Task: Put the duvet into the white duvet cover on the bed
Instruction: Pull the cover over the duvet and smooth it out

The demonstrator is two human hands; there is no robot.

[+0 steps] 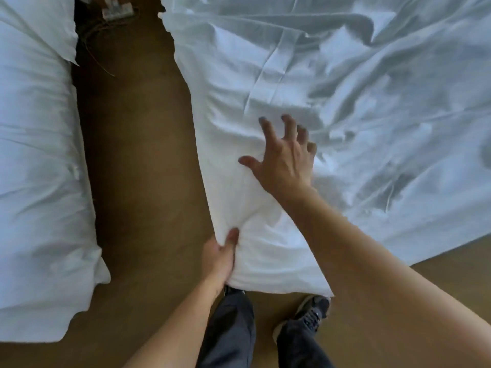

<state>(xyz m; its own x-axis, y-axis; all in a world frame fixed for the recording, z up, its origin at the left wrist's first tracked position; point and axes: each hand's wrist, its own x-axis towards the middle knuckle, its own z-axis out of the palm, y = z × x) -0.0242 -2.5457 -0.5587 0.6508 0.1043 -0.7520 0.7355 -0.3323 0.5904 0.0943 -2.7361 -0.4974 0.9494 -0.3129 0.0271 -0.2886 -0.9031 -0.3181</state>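
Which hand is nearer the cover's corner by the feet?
Left. The left hand grips the cover beside that corner; the right hand is spread on top, farther up.

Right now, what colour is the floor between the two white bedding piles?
Plain brown, no pattern; the floor shows best in the head view.

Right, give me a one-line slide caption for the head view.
Left hand grips the near corner of the white duvet cover; right hand spreads open over it.
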